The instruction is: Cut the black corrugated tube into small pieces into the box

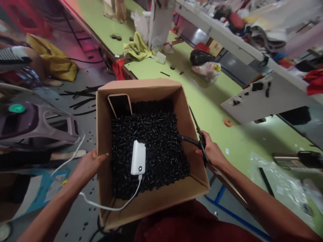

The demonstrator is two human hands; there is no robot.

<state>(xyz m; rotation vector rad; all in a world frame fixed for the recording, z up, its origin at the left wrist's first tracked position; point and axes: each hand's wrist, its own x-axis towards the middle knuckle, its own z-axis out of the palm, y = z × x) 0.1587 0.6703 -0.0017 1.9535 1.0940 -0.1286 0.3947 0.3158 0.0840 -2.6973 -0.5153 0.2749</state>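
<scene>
Your left hand is closed over the left wall of the cardboard box, the thumb hooked across its rim. Your right hand is at the opposite wall, fingers curled round a pointed dark tool and a black strand whose end reaches into the box; blur and overlap keep you from telling exactly how each is gripped.

The box is open and tilted in front of your dark red clothing, between your two hands. Small shiny black pieces cover its bottom. On top of them lies a white power bank, with a white cable plugged into its near end and running out over the left wall. A phone with a pale rim leans in the far left corner, its lower edge among the pieces.

Beyond and to the right is a green table, bearing a yellow-green cloth and an orange tape roll. To your left is a plastic stool.
</scene>
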